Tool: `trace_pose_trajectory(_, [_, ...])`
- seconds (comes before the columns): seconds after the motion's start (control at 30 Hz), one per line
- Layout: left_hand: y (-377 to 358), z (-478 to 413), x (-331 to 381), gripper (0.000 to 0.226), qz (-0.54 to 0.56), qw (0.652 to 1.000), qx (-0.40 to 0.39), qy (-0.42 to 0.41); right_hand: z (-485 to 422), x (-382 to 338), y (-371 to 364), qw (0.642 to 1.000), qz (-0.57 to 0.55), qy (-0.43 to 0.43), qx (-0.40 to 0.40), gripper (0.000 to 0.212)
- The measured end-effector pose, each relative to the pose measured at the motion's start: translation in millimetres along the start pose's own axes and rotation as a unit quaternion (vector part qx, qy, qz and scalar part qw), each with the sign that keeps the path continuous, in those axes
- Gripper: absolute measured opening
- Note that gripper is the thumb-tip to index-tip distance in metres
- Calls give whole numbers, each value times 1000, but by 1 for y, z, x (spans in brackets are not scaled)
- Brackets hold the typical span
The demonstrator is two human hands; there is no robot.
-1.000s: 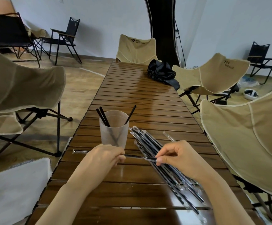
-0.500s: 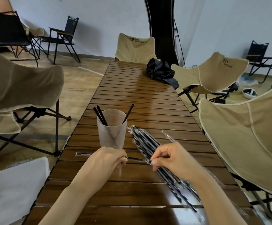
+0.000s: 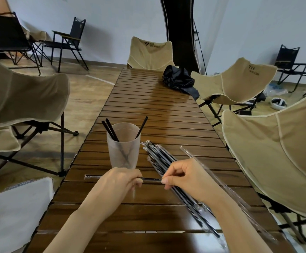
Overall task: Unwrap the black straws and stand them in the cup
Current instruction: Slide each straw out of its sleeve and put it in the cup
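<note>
I've got L hand (image 3: 119,181) & R hand (image 3: 187,178) just in front of the cup (image 3: 123,148), fingers of both clamped on one wrapped straw (image 3: 151,179), held crosswise over the counter (image 3: 166,110). 3 bare straws (image 3: 110,128) stand in the cup; wrapped bundle (image 3: 159,156) lies just right of it.
</note>
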State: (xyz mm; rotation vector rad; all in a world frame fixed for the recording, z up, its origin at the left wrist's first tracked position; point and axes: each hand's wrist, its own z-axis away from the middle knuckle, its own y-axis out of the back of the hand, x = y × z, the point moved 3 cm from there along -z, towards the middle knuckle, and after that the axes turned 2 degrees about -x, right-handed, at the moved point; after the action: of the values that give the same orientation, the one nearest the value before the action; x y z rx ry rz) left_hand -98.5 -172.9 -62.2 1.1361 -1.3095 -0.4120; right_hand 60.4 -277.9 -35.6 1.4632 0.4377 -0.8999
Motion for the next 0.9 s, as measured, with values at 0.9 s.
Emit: trace_pose_trajectory(0.9, [13,11,-25,21,-39,998,27,40,13,56,46,987,122,-75,66,17])
